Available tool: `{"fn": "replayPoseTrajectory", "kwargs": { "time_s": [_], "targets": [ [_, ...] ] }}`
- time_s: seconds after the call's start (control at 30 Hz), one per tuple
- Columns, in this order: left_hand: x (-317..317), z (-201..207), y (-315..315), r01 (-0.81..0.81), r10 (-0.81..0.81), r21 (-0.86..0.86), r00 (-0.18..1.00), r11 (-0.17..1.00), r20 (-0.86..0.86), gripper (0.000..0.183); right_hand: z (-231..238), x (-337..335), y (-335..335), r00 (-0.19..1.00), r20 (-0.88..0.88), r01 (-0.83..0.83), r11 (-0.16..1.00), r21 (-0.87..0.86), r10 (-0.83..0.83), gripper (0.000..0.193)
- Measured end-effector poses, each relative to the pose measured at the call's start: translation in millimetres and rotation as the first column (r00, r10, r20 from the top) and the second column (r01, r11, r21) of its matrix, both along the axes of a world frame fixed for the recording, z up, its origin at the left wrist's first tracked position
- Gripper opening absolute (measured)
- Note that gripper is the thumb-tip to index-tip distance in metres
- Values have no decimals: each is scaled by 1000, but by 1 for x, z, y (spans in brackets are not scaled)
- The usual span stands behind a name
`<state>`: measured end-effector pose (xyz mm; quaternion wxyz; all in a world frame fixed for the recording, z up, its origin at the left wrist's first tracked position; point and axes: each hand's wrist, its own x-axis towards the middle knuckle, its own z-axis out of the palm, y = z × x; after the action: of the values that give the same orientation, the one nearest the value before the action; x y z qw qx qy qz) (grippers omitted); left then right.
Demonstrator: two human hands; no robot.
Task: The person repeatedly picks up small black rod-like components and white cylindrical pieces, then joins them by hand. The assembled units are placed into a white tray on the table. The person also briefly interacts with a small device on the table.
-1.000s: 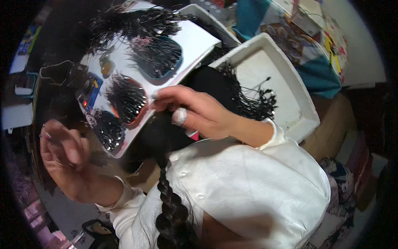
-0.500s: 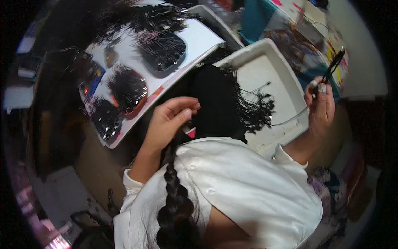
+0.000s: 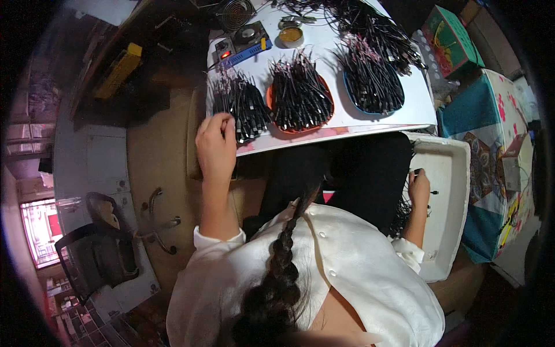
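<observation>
My left hand point(image 3: 217, 144) is at the near edge of the table, fingers curled together against a bundle of black cables point(image 3: 243, 107) with metal plug ends. What its fingertips hold, if anything, is hidden. Low over the white foam box point(image 3: 457, 202) at my right, my right hand point(image 3: 419, 191) has its fingers closed around a small dark piece, apparently a black cable point(image 3: 417, 172). More black cables hang over that box's left side beside my wrist. An orange tray point(image 3: 329, 95) and a blue tray point(image 3: 399, 104), both full of similar cables, stand on the table.
The white table point(image 3: 358, 122) also bears a blue device with a red light point(image 3: 248, 52), a round tin of yellowish stuff point(image 3: 291, 37) and a large cable heap point(image 3: 381, 32). A cloth-covered stand point(image 3: 480, 231) is at right, a black chair point(image 3: 98, 248) at left.
The view has swung toward the left. My left hand has gone from above my lap to the cable bundle on the table. My right hand, earlier raised with black cable, is lowered into the box.
</observation>
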<state>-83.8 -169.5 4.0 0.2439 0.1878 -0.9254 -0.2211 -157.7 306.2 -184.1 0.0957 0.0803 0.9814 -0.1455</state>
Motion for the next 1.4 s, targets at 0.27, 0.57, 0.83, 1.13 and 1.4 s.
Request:
{"fn": "replayPoseTrajectory", "kwargs": {
  "time_s": [0.27,0.57,0.83,1.13,1.4],
  "targets": [
    [-74,-22,-31,10,51,-382,988,924,149,16,169,-11,-136,898,-346,-402,830,-386,273,14],
    [-75,-23,-38,-138,167,-211,978,968,127,17,178,-55,-228,773,-478,-623,641,-449,416,14],
    [-63,-1,-44,118,107,482,904,869,-413,8,150,-96,-262,716,-440,-677,695,-244,542,13],
    [-20,-10,29,338,-51,928,936,-154,-349,31,161,-90,-252,649,-544,-735,623,-268,531,12],
    [-8,-7,80,509,-159,840,860,188,-485,23,198,-22,-221,707,-579,-703,491,-515,406,14]
  ]
}}
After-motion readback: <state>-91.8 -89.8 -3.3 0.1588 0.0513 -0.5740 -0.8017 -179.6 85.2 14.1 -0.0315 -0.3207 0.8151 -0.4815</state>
